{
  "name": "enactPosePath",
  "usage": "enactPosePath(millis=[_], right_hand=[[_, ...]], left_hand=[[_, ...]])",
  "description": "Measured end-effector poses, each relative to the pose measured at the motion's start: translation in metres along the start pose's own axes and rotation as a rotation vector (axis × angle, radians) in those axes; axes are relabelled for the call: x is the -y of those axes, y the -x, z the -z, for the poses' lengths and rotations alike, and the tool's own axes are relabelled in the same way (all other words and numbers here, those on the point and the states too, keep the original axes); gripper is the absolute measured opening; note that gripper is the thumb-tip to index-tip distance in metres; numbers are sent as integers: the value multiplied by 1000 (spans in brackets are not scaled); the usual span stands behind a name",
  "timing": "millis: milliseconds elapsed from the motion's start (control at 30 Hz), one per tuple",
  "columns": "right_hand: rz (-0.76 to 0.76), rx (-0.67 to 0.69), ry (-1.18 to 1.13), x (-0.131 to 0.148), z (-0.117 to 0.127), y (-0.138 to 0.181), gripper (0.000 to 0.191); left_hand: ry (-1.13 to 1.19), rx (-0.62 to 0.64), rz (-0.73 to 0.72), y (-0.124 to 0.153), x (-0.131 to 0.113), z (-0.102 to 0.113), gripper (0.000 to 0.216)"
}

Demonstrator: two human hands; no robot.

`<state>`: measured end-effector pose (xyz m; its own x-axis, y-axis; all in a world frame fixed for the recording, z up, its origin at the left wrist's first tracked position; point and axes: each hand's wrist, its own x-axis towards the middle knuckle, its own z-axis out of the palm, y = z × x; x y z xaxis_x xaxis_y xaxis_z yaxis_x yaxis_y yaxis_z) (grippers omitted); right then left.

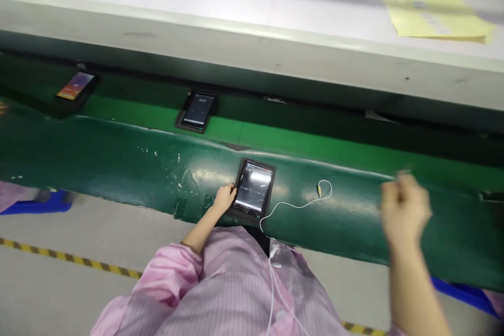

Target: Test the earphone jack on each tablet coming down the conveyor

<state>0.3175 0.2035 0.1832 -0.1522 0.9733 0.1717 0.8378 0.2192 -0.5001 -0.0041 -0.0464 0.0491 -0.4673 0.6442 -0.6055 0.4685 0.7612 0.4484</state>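
A phone (pixel 254 187) with a lit screen rests in a dark tray on the green bench edge in front of me. My left hand (pixel 225 197) is closed at the left edge of this phone and its tray, with the fingertips partly hidden. Off to the right, my right hand (pixel 405 210) is raised over the green surface, blurred, its fingers closed in a pinch. A small greyish thing shows at its fingertips, too smeared to name. Between my hands lies a thin white cord (pixel 293 205) with a yellow clip end (pixel 319 190).
On the sunken green strip (pixel 275 136) behind the bench edge lie a second phone (pixel 199 110) in a dark tray and a third phone (pixel 76 86) with a colourful screen. A white shelf (pixel 236 44) runs above, bearing a yellow paper (pixel 433 10).
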Motion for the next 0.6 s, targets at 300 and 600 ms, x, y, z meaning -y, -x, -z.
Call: enactPosePath(millis=[300,600], right_hand=[[-416,278,82,-101,-120,78,38],[-339,246,134,-112,-128,67,50]], left_hand=[[-170,2,42,-2,-11,0,31],[-146,-91,183,8,32,21,30]])
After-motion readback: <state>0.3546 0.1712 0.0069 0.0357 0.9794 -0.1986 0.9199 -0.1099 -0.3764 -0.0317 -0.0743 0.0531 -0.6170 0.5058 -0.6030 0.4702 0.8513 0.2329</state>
